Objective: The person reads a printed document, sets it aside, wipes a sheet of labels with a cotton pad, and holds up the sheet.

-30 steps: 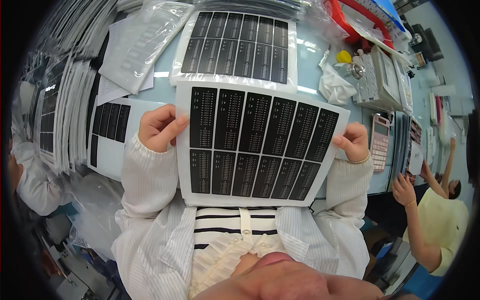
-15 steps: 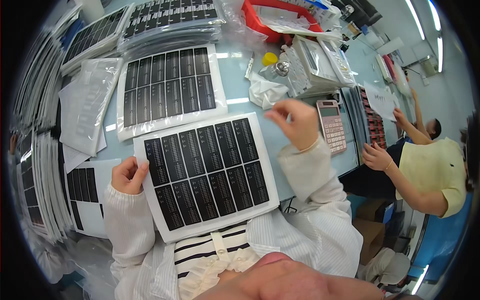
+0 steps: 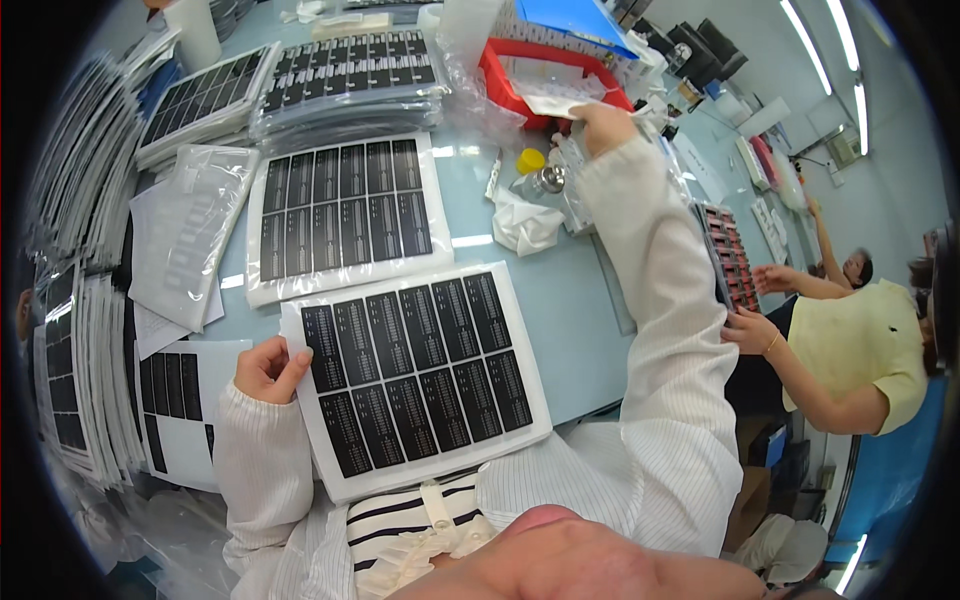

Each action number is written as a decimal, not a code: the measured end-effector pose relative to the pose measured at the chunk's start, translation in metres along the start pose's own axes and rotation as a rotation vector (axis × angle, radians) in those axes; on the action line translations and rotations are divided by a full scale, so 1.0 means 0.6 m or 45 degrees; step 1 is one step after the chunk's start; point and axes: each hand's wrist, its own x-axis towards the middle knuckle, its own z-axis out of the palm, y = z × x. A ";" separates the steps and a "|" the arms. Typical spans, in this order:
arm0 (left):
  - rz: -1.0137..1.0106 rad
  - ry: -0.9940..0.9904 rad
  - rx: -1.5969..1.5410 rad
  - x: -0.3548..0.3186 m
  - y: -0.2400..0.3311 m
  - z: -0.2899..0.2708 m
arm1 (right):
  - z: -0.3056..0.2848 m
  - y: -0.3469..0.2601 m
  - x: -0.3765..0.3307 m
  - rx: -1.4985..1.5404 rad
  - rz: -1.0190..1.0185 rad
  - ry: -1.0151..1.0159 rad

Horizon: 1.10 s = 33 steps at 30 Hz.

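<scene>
My left hand (image 3: 272, 370) pinches the left edge of a white sheet of black rectangular labels (image 3: 420, 375), which lies tilted in front of me, apparently on a stack. At the red bin (image 3: 497, 85), my right hand (image 3: 605, 130) is stretched far forward, its fingers bent down over a thin white sheet (image 3: 552, 104) at the bin's near rim. The fingertips are partly hidden, but they seem closed on that sheet. Just beyond the label sheet in front of me lies another label sheet (image 3: 343, 208) on clear plastic.
Crumpled white tissue (image 3: 525, 225), a glass bottle (image 3: 548, 180) and a yellow cap (image 3: 530, 160) stand near my right forearm. Stacked label sheets (image 3: 345, 75) fill the back left, with plastic bags (image 3: 190, 235) beside them. A co-worker (image 3: 850, 345) handles a red-and-black panel (image 3: 728, 255) at right.
My right hand has moved forward from above the table to the red bin. My right sleeve now covers where the pink calculator lay. The left hand keeps its hold on the label sheet.
</scene>
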 end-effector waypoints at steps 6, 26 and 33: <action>-0.094 -0.073 0.116 -0.003 0.013 -0.009 | 0.002 -0.010 -0.025 0.009 0.060 0.057; -0.007 -0.002 0.199 -0.005 0.024 -0.011 | 0.065 0.114 0.014 0.544 -0.178 0.124; 0.033 -0.049 0.222 -0.007 0.019 -0.016 | 0.080 0.113 0.017 0.485 -0.200 0.134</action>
